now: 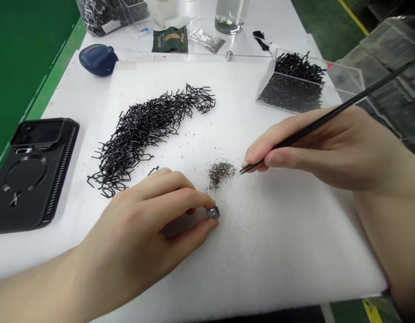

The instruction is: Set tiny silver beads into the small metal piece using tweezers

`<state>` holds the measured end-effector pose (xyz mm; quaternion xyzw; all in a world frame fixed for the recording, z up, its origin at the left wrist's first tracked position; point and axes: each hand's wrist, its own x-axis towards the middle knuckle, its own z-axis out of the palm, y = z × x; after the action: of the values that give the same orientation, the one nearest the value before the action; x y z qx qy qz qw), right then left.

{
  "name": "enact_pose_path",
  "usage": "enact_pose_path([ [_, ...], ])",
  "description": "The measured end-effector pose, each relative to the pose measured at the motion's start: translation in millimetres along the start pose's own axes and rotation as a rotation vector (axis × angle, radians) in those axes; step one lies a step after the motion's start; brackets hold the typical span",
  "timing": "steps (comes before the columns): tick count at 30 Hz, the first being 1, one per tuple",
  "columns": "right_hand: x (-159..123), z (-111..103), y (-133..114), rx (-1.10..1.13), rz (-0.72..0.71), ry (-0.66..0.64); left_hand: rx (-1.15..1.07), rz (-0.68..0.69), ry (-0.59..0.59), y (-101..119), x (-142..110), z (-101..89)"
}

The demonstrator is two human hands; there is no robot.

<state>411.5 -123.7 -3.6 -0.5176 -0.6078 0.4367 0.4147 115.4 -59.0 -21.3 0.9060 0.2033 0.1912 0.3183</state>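
Note:
My left hand (150, 220) rests on a white foam pad (277, 233) and pinches a small grey metal piece (213, 212) between thumb and forefinger. My right hand (315, 148) grips a long black tool (328, 114) like a pen. Its fine tip touches the right edge of a small heap of tiny grey grains (220, 172) on the pad. A long pile of black bent wire clips (146, 130) lies just beyond my left hand.
A black phone (30, 172) lies face down at the left. A clear box of black clips (291, 83) stands at the back right. Behind the pad are a dark blue case (98, 59), a green packet (170, 39), a clear cup (230, 15) and bags.

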Motion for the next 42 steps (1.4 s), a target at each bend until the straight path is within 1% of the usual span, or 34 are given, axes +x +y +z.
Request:
enact_pose_path([
  [3,-2,11,-8,0.074,-0.008,-0.096,0.007,0.022,0.033,-1,0,1.4],
  [5,-3,18,-9,0.091,-0.021,-0.146,0.022,0.021,0.006,0,1,2.0],
  [7,-4,23,-9,0.091,-0.022,-0.172,0.034,0.032,0.004,0,3,2.7],
  [11,-3,26,-5,0.061,-0.017,-0.200,0.009,0.099,0.062,-2,4,6.3],
  [15,-5,25,-2,0.042,-0.027,-0.236,0.013,0.085,0.039,-5,3,7.8],
  [20,-10,22,-1,-0.001,-0.018,-0.232,0.032,0.065,0.014,-3,1,2.7],
  [24,-11,23,-3,-0.058,-0.032,-0.232,0.031,0.058,0.005,-1,2,2.5],
  [25,-11,23,-3,-0.057,-0.036,-0.225,0.030,0.060,0.010,-1,2,3.1],
  [26,-11,24,-3,-0.057,-0.033,-0.226,0.034,0.049,-0.008,-1,3,3.7],
  [30,-12,22,-2,-0.053,-0.030,-0.220,0.035,0.054,0.017,-1,2,4.6],
  [34,-10,20,-5,-0.053,-0.027,-0.256,0.047,0.047,-0.011,1,1,0.4],
  [37,-8,22,-6,-0.051,-0.016,-0.243,0.053,0.047,-0.024,4,4,-3.0],
  [40,-8,25,-5,-0.028,-0.006,-0.204,0.048,0.078,-0.013,4,6,-2.1],
  [42,-8,24,-5,-0.030,-0.011,-0.208,0.065,0.116,0.013,4,4,0.3],
])
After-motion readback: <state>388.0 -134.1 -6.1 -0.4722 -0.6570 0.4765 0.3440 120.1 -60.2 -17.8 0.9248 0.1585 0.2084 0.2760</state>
